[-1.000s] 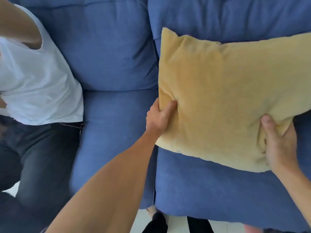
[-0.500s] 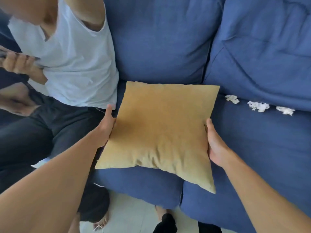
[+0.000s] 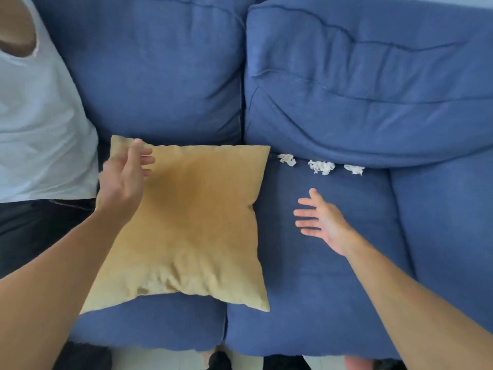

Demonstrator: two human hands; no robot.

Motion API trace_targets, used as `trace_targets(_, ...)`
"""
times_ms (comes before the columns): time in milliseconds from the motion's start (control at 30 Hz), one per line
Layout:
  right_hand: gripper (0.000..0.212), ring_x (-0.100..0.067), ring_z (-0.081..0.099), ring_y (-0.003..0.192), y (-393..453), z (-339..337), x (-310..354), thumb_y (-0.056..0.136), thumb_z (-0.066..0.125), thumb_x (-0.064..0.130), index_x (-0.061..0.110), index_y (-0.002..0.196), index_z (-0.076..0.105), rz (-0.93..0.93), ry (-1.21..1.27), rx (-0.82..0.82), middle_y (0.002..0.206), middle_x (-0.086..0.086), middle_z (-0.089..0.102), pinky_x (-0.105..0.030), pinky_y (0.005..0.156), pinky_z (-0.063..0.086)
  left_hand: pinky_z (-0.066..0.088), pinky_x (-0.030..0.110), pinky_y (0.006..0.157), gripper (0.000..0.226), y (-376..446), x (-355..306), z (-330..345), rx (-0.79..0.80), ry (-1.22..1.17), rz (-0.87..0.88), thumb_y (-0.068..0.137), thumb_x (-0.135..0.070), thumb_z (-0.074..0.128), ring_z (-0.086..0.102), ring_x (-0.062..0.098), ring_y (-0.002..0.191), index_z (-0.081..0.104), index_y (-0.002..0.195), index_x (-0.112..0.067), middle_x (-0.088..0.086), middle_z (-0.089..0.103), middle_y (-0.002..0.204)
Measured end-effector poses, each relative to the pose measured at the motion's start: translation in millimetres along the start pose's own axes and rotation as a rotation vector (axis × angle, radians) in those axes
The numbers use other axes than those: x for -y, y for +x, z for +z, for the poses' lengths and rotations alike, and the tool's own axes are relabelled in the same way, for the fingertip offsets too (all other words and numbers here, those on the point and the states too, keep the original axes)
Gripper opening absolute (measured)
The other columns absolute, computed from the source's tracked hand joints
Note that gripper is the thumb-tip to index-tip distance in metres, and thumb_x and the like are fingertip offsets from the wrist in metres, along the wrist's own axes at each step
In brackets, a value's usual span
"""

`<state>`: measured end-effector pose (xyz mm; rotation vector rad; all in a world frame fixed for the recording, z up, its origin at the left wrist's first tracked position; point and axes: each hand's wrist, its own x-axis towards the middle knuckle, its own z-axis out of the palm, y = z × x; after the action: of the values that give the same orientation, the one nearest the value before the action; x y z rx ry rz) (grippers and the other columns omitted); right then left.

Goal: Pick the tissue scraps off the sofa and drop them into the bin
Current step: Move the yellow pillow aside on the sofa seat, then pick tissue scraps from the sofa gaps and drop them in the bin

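Note:
Three white tissue scraps lie in a row on the blue sofa seat [image 3: 333, 276], at the foot of the back cushion: a left scrap [image 3: 287, 159], a middle scrap [image 3: 321, 166] and a right scrap [image 3: 354, 169]. My right hand [image 3: 321, 221] hovers open above the seat, fingers spread, a short way in front of the scraps and apart from them. My left hand [image 3: 124, 177] is open over the top left corner of a yellow cushion [image 3: 192, 231], holding nothing. No bin is in view.
The yellow cushion lies flat on the left seat, its right edge just left of the scraps. A person in a white top [image 3: 40, 116] and dark trousers sits at the far left. Pale floor [image 3: 165, 359] shows below the sofa's front edge.
Both hands have let go of the yellow cushion, which now lies flat on the left seat. My right hand has moved right over the seat, toward the scraps.

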<state>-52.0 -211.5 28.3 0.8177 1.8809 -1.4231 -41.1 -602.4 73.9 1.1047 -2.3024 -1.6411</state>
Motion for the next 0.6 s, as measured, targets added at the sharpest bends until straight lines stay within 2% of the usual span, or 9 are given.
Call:
trace_targets(67,0.043,-0.024,0.072,0.091,19.4,-31.3,0.7,0.102,0.055,0.051,0.022,0.131,0.066,-0.074,-0.134,-0.127,0.106,-0.001,0.077,-0.042,0.088,0.059,0.057,0.039,0.078,0.042,-7.3,-11.1,55.9,0.105,0.096,0.076,0.099,-0.058,0.05,0.067,0.016,0.078,0.073,0.103,-0.023,0.0,0.078,0.102)
trace_targets(133,0.044,-0.024,0.067,0.11,42.4,-63.9,-0.8,0.097,0.059,0.05,0.026,0.134,0.064,-0.149,-0.308,-0.225,0.106,0.003,0.077,-0.039,0.091,0.054,0.057,0.04,0.082,0.039,-19.3,-17.3,117.1,0.191,0.233,0.141,0.098,-0.059,0.051,0.068,0.014,0.08,0.07,0.101,-0.026,-0.004,0.077,0.098)
trace_targets(233,0.052,-0.021,0.045,0.139,85.1,-108.8,-2.7,0.099,0.057,0.049,0.023,0.145,0.055,-0.144,-0.461,-0.258,0.113,0.003,0.077,-0.03,0.092,0.036,0.052,0.031,0.079,0.026,-44.5,-21.9,216.3,0.312,0.341,0.226,0.102,-0.046,0.055,0.069,0.011,0.084,0.07,0.105,-0.025,-0.008,0.075,0.092)
trace_targets(300,0.065,-0.023,0.039,0.144,118.9,-133.1,-2.8,0.097,0.058,0.054,0.022,0.152,0.047,-0.112,-0.497,-0.303,0.116,0.0,0.076,-0.035,0.095,0.039,0.05,0.027,0.081,0.025,-59.6,-11.6,283.7,0.472,0.411,0.211,0.102,-0.042,0.058,0.069,0.014,0.097,0.069,0.117,-0.027,-0.013,0.073,0.095)
trace_targets(367,0.077,-0.03,0.046,0.142,151.5,-149.9,-3.8,0.092,0.061,0.061,0.021,0.155,0.042,-0.079,-0.528,-0.399,0.133,-0.007,0.068,-0.041,0.1,0.045,0.052,0.031,0.093,0.045,-69.6,6.1,344.7,0.594,0.482,0.165,0.099,-0.048,0.06,0.063,0.016,0.117,0.058,0.138,-0.026,-0.012,0.072,0.113)
trace_targets(400,0.079,-0.034,0.052,0.137,167.0,-155.4,-3.0,0.09,0.063,0.064,0.02,0.153,0.044,-0.072,-0.546,-0.456,0.138,-0.011,0.064,-0.043,0.099,0.047,0.053,0.037,0.099,0.056,-73.7,14.2,371.8,0.607,0.488,0.132,0.098,-0.051,0.061,0.06,0.018,0.124,0.051,0.147,-0.024,-0.01,0.07,0.124)
trace_targets(467,0.077,-0.04,0.061,0.124,194.7,-158.7,1.1,0.085,0.067,0.068,0.016,0.14,0.056,-0.094,-0.547,-0.555,0.132,-0.016,0.066,-0.045,0.092,0.051,0.053,0.045,0.102,0.068,-79.2,26.0,417.4,0.554,0.508,0.058,0.096,-0.058,0.059,0.059,0.024,0.128,0.044,0.151,-0.021,-0.004,0.064,0.135)
trace_targets(533,0.075,-0.041,0.064,0.116,220.1,-155.1,5.3,0.08,0.069,0.073,0.013,0.125,0.065,-0.142,-0.49,-0.613,0.123,-0.017,0.069,-0.045,0.086,0.053,0.051,0.046,0.097,0.069,-83.1,32.3,454.5,0.443,0.587,0.054,0.094,-0.068,0.054,0.062,0.031,0.123,0.049,0.144,-0.021,0.002,0.062,0.133)
trace_targets(600,0.071,-0.042,0.064,0.114,237.5,-149.3,4.8,0.082,0.07,0.071,0.011,0.12,0.068,-0.179,-0.463,-0.647,0.12,-0.018,0.07,-0.045,0.086,0.052,0.05,0.045,0.088,0.066,-84.8,33.2,480.2,0.328,0.656,0.087,0.091,-0.074,0.052,0.064,0.033,0.116,0.057,0.133,-0.022,0.005,0.063,0.124)
